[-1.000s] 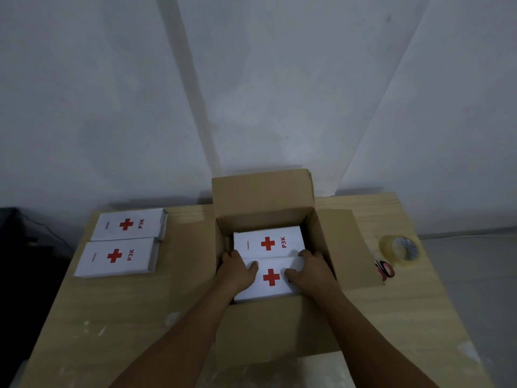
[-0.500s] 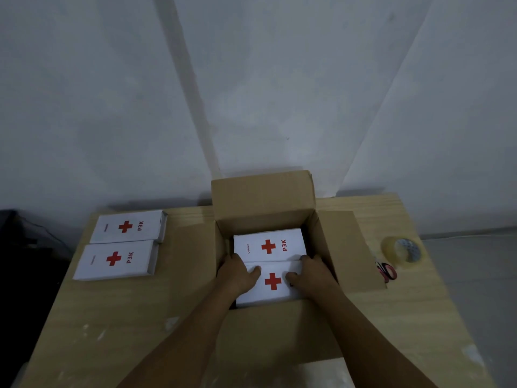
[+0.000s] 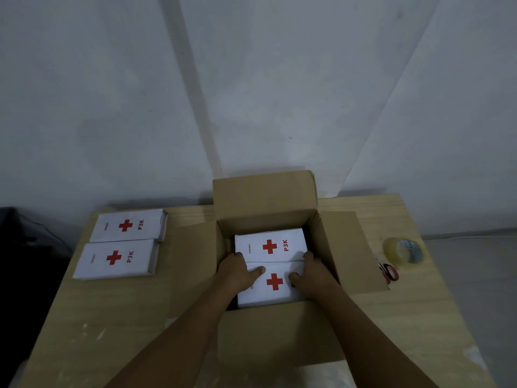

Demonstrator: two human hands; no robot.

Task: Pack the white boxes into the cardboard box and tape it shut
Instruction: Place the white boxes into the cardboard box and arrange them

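The cardboard box (image 3: 268, 331) stands open at the middle of the wooden tabletop (image 3: 112, 317), with its four flaps folded outward; the far flap stands upright against the wall. Two white boxes lie flat inside it, side by side, each printed with a red cross. The far white box (image 3: 270, 245) sits toward the back wall of the carton and shows the red lettering "P3K". The near white box (image 3: 275, 284) sits just in front of it, their long edges touching.

Both hands reach into the carton and rest on the near white box. The left hand (image 3: 237, 273) lies on its left end, palm down, thumb extended across the top face toward the cross. The right hand (image 3: 313, 275) lies on its right end in a mirrored pose, covering the lettering there. The fingers (image 3: 309, 257) of both hands are spread flat and curl over the far edge of the box at the seam between the two boxes (a pressing contact, not a closed grip).

Two more white boxes remain on the tabletop to the left of the carton, well apart from it: the rear spare box (image 3: 130, 225) and the front spare box (image 3: 117, 259), lying just beside each other.

To the right of the carton, near the tabletop edge, lies a roll of clear tape (image 3: 404, 252). Red-handled scissors (image 3: 389, 271) lie just beside it.
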